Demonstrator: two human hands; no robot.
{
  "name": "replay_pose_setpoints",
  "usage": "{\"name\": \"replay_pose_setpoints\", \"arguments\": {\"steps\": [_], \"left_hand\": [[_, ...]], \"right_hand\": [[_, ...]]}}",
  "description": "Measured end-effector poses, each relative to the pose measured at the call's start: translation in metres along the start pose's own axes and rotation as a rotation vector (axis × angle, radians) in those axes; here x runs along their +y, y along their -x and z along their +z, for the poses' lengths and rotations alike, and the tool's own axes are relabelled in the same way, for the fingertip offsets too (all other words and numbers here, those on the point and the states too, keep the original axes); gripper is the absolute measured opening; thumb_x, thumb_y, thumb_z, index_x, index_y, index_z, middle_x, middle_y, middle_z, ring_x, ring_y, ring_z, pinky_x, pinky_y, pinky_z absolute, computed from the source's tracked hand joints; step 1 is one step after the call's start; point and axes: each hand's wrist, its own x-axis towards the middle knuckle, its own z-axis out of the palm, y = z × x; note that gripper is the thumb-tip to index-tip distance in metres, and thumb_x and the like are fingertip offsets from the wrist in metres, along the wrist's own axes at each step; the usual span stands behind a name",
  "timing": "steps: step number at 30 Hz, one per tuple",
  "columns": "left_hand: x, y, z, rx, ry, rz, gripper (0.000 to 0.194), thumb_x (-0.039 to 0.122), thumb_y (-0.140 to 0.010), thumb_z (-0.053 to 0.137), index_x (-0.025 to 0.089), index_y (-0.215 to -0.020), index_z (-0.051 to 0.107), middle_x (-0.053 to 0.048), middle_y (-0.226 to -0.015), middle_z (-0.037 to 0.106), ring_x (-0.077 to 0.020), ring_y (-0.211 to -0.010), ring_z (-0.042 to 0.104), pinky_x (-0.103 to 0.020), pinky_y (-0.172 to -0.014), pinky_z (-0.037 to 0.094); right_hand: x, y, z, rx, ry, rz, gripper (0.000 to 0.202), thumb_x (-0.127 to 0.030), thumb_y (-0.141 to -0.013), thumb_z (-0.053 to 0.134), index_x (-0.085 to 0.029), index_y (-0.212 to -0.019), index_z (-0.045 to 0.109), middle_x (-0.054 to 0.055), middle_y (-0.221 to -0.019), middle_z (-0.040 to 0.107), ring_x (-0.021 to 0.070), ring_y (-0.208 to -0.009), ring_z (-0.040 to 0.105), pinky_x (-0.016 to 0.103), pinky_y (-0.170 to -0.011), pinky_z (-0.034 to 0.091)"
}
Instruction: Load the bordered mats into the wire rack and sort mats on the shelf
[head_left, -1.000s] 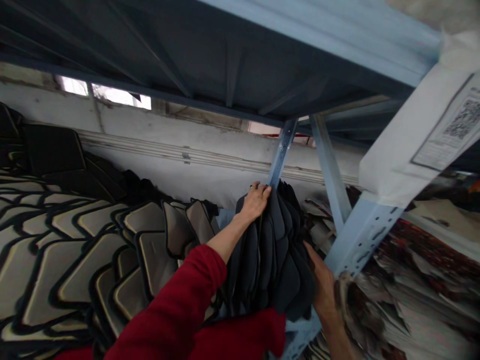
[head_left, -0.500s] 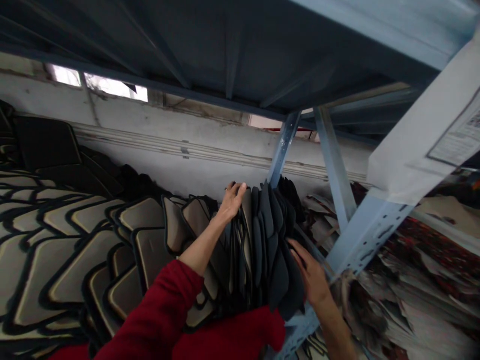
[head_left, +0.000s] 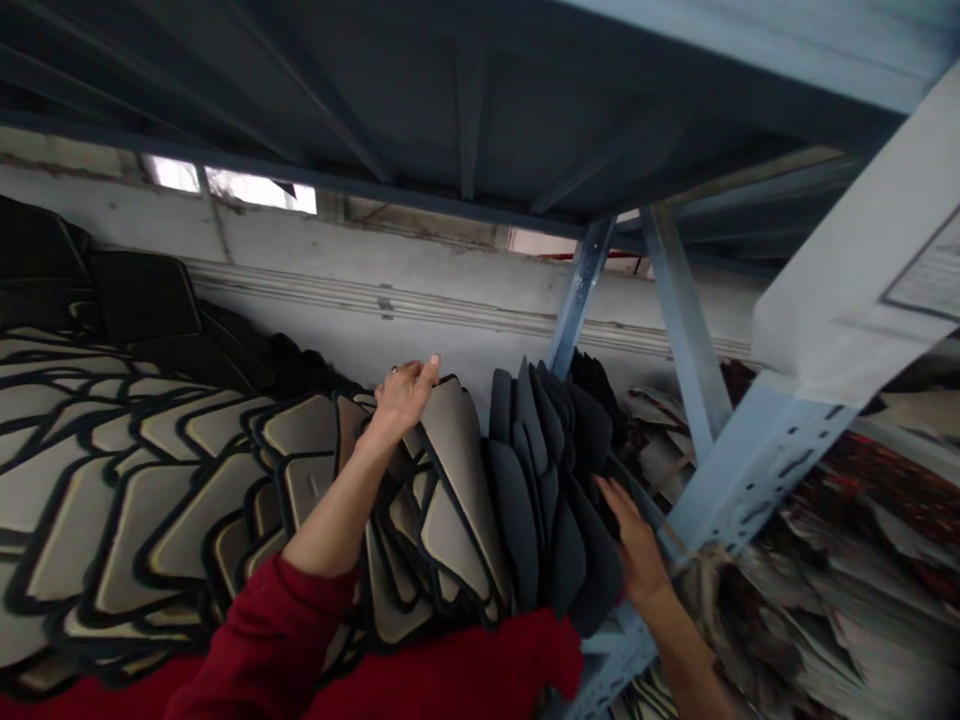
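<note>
Fingers, left: the left hand (head_left: 403,395) curls over the top edge of a beige mat (head_left: 459,470) with black binding, fingertips gripping that edge, the mat leaning left away from the dark stack.
Fingers, right: the right hand (head_left: 637,545) lies flat and spread against the right face of the black mats (head_left: 551,490), pressing rather than clasping; the fingertips are partly lost among the mat edges.
Black mats: an upright bundle standing on edge on the shelf, fanned at the top, between the two hands and just right of the beige mat.
Beige mats: a long overlapping row (head_left: 150,480) lies to the left, filling the shelf up to the left hand.
In the way: a blue slanted brace (head_left: 577,295) rises directly behind the black bundle; a pale blue perforated upright (head_left: 757,465) stands close to the right hand.
Overhead: the dark underside of the upper shelf (head_left: 450,110) hangs low above both hands.
Right of upright: patterned, reddish mats (head_left: 840,580), blurred.
Sleeves: red cloth (head_left: 465,670) across the bottom edge.
</note>
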Motion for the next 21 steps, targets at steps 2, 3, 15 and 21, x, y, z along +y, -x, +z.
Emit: {"name": "replay_pose_setpoints", "arguments": {"steps": [2,3,15,21], "left_hand": [[-0.004,0.001,-0.002,0.021,-0.025,-0.014,0.058,0.062,-0.081,0.026,0.017,-0.074,0.061,-0.013,-0.089,0.066,-0.0336,-0.1,0.055,-0.049,-0.093,0.036],[-0.005,0.001,-0.002,0.017,-0.021,-0.007,0.058,0.062,-0.082,0.025,0.017,-0.078,0.062,-0.013,-0.09,0.066,-0.0328,-0.1,0.056,-0.048,-0.093,0.036],[0.008,0.03,-0.013,0.119,0.15,0.005,0.072,0.061,-0.087,0.014,0.012,-0.101,0.066,-0.011,-0.112,0.064,-0.0243,-0.115,0.051,-0.035,-0.101,0.035],[0.003,0.022,-0.008,-0.027,0.118,0.036,0.048,0.045,-0.074,0.056,0.011,-0.108,0.062,-0.009,-0.11,0.064,-0.0237,-0.106,0.056,-0.032,-0.096,0.041]], "right_hand": [[0.002,-0.001,0.006,0.034,0.038,0.001,0.073,-0.067,-0.076,0.04,-0.012,-0.123,0.052,0.016,-0.132,0.047,0.0282,-0.127,0.037,0.051,-0.109,0.026],[0.002,-0.001,0.007,0.043,0.041,0.009,0.072,-0.066,-0.077,0.039,-0.012,-0.123,0.053,0.015,-0.131,0.048,0.0275,-0.126,0.039,0.05,-0.109,0.026],[-0.015,0.003,0.008,0.054,0.114,-0.039,0.064,-0.057,-0.08,0.034,-0.009,-0.116,0.057,0.016,-0.119,0.058,0.0269,-0.114,0.052,0.044,-0.1,0.039],[-0.003,0.005,0.01,-0.166,0.462,0.018,0.045,-0.038,-0.084,0.034,-0.011,-0.106,0.062,0.018,-0.086,0.067,0.0305,-0.079,0.065,0.043,-0.073,0.049]]}}
